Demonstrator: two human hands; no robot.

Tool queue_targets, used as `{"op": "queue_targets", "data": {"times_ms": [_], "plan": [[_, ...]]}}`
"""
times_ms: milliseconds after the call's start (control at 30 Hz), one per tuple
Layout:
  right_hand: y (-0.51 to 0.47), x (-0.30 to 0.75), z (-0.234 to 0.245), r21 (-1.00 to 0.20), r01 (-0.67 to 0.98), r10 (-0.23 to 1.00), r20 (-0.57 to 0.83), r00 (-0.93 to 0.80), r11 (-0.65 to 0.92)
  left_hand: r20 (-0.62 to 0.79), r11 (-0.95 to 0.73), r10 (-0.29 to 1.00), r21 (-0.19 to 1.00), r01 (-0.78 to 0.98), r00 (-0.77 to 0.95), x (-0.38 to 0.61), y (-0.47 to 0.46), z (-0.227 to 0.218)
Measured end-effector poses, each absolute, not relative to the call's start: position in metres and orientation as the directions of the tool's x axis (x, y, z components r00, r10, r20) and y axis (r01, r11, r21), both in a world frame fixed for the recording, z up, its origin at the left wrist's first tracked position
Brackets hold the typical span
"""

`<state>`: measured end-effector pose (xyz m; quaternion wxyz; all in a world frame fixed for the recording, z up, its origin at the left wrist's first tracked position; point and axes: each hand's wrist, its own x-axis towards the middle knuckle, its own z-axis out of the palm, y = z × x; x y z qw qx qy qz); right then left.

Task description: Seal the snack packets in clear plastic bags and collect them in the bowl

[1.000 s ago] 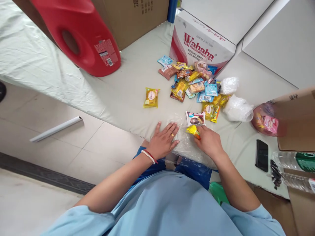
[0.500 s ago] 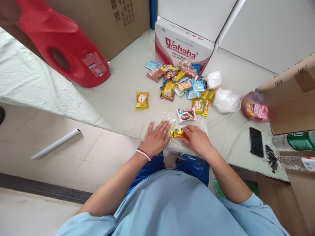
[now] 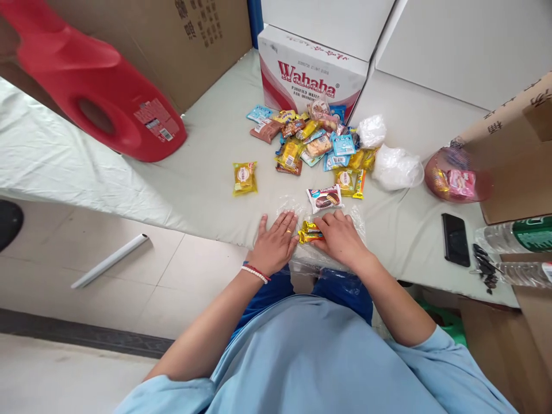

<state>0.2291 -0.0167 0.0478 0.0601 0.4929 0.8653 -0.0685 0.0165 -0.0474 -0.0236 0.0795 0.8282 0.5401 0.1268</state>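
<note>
My left hand (image 3: 275, 244) lies flat, fingers spread, on a clear plastic bag (image 3: 357, 221) at the near edge of the cloth-covered table (image 3: 202, 172). My right hand (image 3: 340, 237) is closed on a small yellow snack packet (image 3: 308, 232), pressing it onto the bag right beside the left fingertips. A white chocolate-pie packet (image 3: 325, 198) lies just beyond the hands. Further back sits a pile of assorted snack packets (image 3: 317, 144), and a single yellow packet (image 3: 244, 177) lies apart to the left.
A red jug (image 3: 103, 103) lies at the back left, a Wahaha carton (image 3: 308, 77) behind the pile. Crumpled white bags (image 3: 397, 167), a pink bag of snacks (image 3: 457, 183), a black phone (image 3: 455, 247), keys (image 3: 485, 267) and water bottles (image 3: 517, 241) sit right. A white tube (image 3: 110, 261) lies on the floor.
My right hand slid the yellow packet left across the bag until it met the left fingertips. The left hand stayed flat. The camera tilted, shifting the scene down and left.
</note>
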Motion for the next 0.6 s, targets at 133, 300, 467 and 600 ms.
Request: {"op": "queue_targets", "data": {"times_ms": [133,300,467,600], "plan": [[-0.022,0.234,0.053,-0.049,0.853,0.833,-0.191,-0.519,0.52,0.111,-0.399,0.917,0.28,0.873,0.384,0.017,-0.048,-0.02],[-0.033,0.238,0.044,-0.086,0.828,0.818,-0.127,-0.56,0.554,0.118,-0.389,0.921,0.294,0.873,0.371,0.018,-0.048,-0.019],[-0.045,0.233,0.025,-0.124,0.822,0.82,-0.081,-0.566,0.556,0.131,-0.386,0.922,0.294,0.874,0.364,0.017,-0.049,-0.022],[-0.047,0.234,0.02,-0.152,0.828,0.83,-0.067,-0.553,0.539,0.136,-0.384,0.923,0.311,0.869,0.359,0.015,-0.048,-0.023]]}}
